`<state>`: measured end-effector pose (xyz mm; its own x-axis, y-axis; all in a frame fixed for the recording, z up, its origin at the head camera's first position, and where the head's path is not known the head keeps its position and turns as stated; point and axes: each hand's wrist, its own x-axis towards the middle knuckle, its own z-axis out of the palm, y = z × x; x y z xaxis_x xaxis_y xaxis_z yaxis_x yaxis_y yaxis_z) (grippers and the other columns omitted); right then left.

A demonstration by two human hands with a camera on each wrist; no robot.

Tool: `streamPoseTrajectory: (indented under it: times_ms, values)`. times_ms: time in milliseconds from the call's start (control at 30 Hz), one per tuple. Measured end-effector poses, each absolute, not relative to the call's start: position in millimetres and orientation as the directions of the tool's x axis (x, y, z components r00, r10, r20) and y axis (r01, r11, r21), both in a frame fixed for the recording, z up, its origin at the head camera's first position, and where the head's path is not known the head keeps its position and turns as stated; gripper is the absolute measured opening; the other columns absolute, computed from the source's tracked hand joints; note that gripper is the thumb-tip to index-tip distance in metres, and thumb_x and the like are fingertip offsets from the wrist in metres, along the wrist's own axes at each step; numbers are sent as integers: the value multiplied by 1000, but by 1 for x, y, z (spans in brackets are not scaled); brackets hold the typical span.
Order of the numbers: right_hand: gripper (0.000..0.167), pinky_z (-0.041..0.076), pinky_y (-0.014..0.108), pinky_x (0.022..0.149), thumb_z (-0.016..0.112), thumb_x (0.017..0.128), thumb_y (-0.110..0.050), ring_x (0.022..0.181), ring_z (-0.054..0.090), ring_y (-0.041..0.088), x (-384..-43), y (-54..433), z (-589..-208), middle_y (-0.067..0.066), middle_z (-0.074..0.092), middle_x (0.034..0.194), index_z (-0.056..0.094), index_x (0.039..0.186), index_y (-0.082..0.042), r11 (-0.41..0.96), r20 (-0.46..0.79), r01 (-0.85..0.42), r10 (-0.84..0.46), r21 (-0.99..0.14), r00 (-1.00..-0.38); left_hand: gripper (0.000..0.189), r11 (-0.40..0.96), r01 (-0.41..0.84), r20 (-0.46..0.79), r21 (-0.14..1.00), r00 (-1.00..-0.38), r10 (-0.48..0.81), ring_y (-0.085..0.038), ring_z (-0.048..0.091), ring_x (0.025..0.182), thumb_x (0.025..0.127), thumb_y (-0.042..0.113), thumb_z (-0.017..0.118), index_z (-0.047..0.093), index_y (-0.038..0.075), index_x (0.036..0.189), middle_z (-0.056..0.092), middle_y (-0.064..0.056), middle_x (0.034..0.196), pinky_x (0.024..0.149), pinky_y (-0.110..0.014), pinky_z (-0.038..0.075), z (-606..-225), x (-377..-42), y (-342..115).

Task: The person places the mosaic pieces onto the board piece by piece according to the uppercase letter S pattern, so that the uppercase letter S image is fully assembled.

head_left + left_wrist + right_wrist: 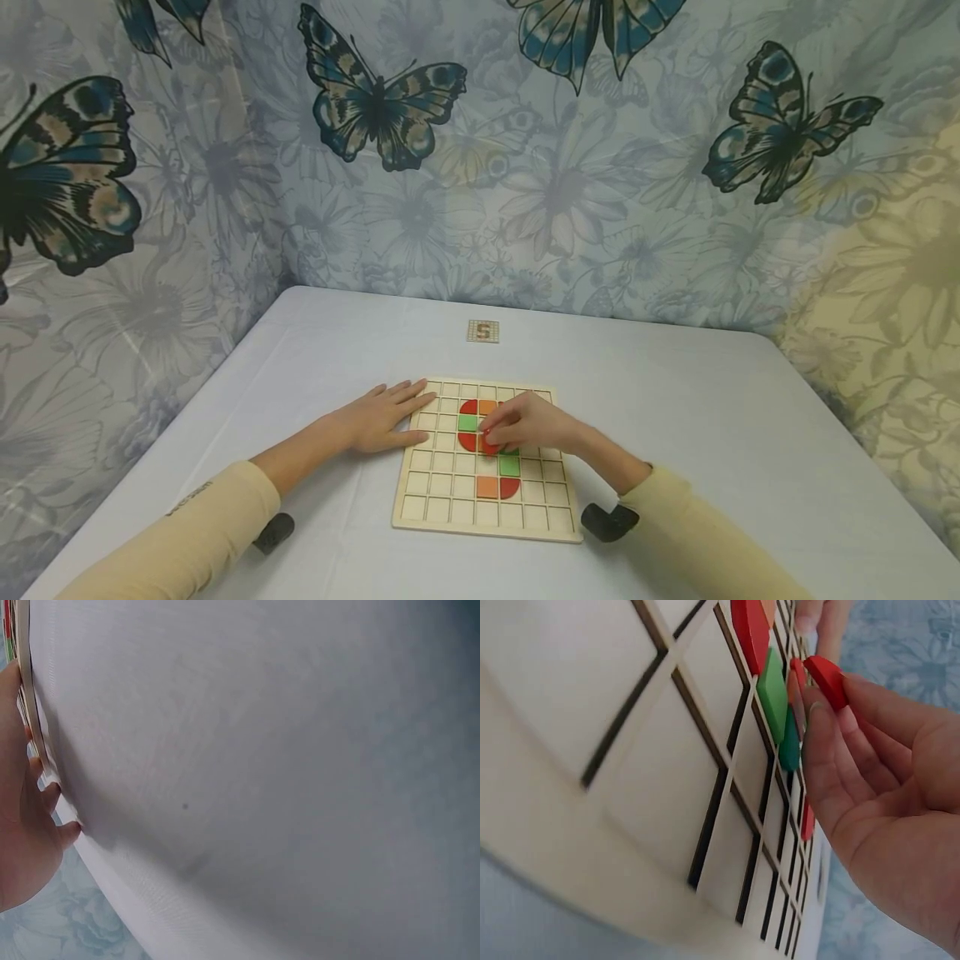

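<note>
A wooden grid board (442, 507) lies on the table in the head view. My left hand (386, 418) rests on its left edge with fingers spread straight. Over the middle of the board, my right hand (538, 423) pinches a red rounded tile (826, 681) between thumb and fingers. The tile is tilted above the grid in the right wrist view. Around that hand sit a red quarter-round tile (468, 407), a green square tile (468, 422) and an orange square tile (487, 487) in the board's cells. A dark green tile (789, 742) is partly covered by the right hand in the head view.
At the back of the white table (637, 375) lies a small gridded card (483, 331) with a brown S-like figure. Butterfly-patterned cloth (562, 192) hangs behind and along the sides. Dark wrist devices (609, 522) sit under both sleeves.
</note>
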<state>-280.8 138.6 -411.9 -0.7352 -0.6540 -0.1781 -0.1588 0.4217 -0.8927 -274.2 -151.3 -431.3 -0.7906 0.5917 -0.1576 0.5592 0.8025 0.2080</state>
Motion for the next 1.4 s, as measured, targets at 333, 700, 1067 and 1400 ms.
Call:
streamPoseTrajectory:
  times_ms: [333,700,1067,1400]
  values:
    - [15,55,31,65,72,85,-6,71,67,17,-271,118,-412,5,71,85,73,99,-1,411,-163,-239,-733,-880,-660,74,808,547,-162,219,-796,583,-30,14,142,95,62,37,25,18,153,15,-7,158,110,-55,14,-429,-274,-150]
    - [7,50,25,58,73,83,-5,61,59,13,-265,110,-411,1,70,75,75,91,-5,435,-153,-323,-762,-840,-630,75,799,560,-158,220,-788,596,-30,14,142,95,64,35,24,18,153,14,-6,158,110,-55,14,-428,-275,-148]
    - [7,47,22,54,76,82,-9,57,57,10,-258,108,-416,-7,69,73,77,86,-13,475,-131,-372,-738,-798,-662,74,801,555,-159,222,-790,592,-30,14,142,96,63,35,24,18,153,14,-7,158,110,-55,13,-430,-274,-148]
    - [9,52,23,67,78,79,-9,69,63,6,-250,110,-420,-10,68,75,74,87,-13,442,-58,-425,-743,-790,-666,73,804,553,-158,219,-793,589,-31,14,142,96,61,36,24,17,153,14,-7,158,110,-55,14,-430,-272,-149]
